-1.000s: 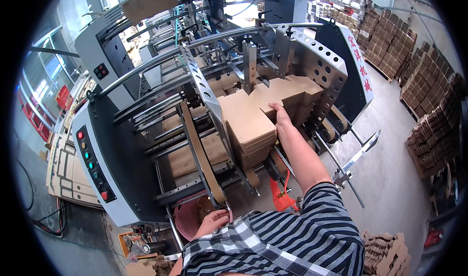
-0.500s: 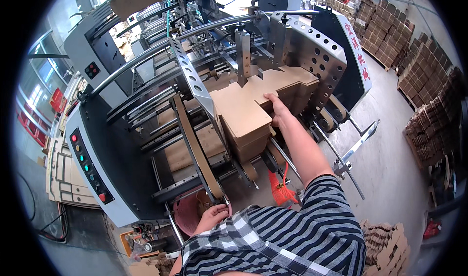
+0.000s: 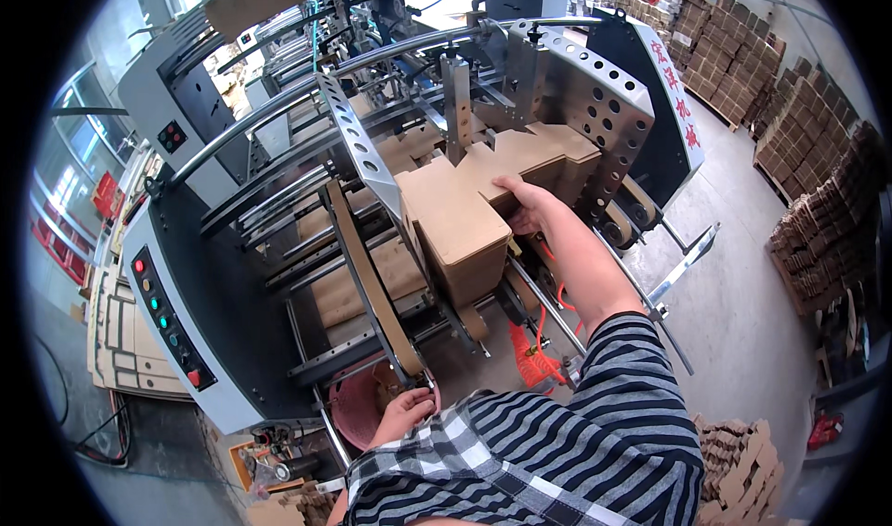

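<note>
A thick stack of flat brown cardboard blanks (image 3: 455, 212) with cut-out edges sits between two perforated metal guide plates of a machine. My right hand (image 3: 525, 201) is closed at the near notch of the stack, thumb on the top sheet and fingers curled down against its side. Low down, my left hand (image 3: 409, 413) has bent fingers by the near end of a belt rail (image 3: 367, 280); what they hold, if anything, is too small to tell. Below that rail end stands a pink bucket (image 3: 346, 405).
A control panel (image 3: 167, 317) with lit buttons is on the machine's left side. An orange coiled air hose (image 3: 531, 359) hangs below the stack. A metal rod frame (image 3: 664, 303) juts out at right. Piled cardboard (image 3: 739, 470) lies lower right; bundled stacks (image 3: 734, 52) stand far right.
My right hand has shifted slightly left and down along the notch, its forearm swinging a little. The whole view has moved slightly. My left hand stays by the rail end.
</note>
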Demonstrator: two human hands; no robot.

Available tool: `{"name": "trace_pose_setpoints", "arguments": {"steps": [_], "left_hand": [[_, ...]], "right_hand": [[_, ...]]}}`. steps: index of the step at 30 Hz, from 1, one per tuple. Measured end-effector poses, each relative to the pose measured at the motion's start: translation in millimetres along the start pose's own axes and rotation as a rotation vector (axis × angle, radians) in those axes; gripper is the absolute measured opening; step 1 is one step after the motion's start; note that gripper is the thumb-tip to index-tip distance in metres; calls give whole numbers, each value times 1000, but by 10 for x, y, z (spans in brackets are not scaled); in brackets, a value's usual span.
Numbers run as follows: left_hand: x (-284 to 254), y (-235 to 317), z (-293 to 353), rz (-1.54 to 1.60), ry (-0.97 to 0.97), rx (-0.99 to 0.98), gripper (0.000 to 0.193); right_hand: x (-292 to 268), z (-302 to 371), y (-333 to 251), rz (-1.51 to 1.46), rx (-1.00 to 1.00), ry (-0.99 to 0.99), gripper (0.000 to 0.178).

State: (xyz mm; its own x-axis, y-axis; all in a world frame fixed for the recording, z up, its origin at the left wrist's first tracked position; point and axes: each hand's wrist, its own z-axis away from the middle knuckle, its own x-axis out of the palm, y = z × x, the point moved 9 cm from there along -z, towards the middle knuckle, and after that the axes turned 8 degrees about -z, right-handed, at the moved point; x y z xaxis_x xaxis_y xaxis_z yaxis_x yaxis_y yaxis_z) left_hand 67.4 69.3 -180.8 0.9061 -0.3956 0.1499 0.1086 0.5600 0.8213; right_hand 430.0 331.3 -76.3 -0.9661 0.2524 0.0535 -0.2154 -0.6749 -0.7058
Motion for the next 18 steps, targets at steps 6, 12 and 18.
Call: {"name": "trace_pose_setpoints", "arguments": {"steps": [6, 12, 18], "left_hand": [[39, -10, -41, 12, -21, 9, 44], [-46, -35, 30, -2, 30, 10, 46], [-77, -134, 31, -9, 46, -21, 49]], "right_hand": [[39, -435, 44, -359, -130, -108, 79], [-1093, -28, -163, -164, -198, 246, 115], [-1675, 45, -460, -484, -360, 686, 81]]}}
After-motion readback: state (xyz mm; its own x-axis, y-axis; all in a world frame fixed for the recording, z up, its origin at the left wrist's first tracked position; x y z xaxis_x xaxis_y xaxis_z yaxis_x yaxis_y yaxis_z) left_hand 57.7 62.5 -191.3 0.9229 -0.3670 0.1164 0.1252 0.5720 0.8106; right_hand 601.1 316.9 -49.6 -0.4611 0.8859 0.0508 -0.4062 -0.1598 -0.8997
